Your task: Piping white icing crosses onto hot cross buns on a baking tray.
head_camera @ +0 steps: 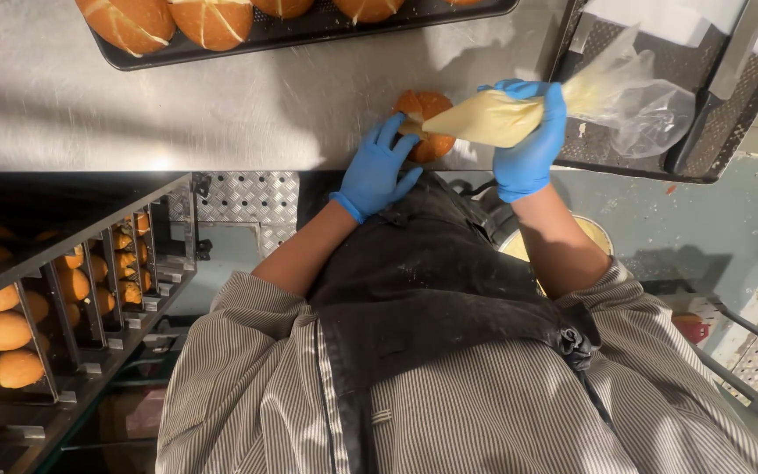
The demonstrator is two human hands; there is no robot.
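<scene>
Your right hand (pixel 530 140), in a blue glove, is clenched around the clear plastic piping bag of pale yellow cream (pixel 493 118), gripping it where the filled part ends. The bag's long axis runs nearly level across the view: its narrow tip points toward your left hand and meets the round golden-brown scored bun (pixel 427 123), while the slack, twisted tail (pixel 638 96) fans out the other way over the dark perforated tray (pixel 721 132). The bun lies on the brushed steel worktable (pixel 177 114), close to the edge nearest you.

Your left hand (pixel 377 168), also gloved in blue, rests against the bun with fingers spread, steadying it; whether they curl around it you cannot tell, since the bag covers the bun's middle. The exact spot where the tip enters is hidden too.

At the top edge, a black baking tray of scored buns (pixel 221 22) is cut off. Beside you, a metal rack of small round rolls (pixel 63 298) sits in shadow, its lower shelves hard to make out.
</scene>
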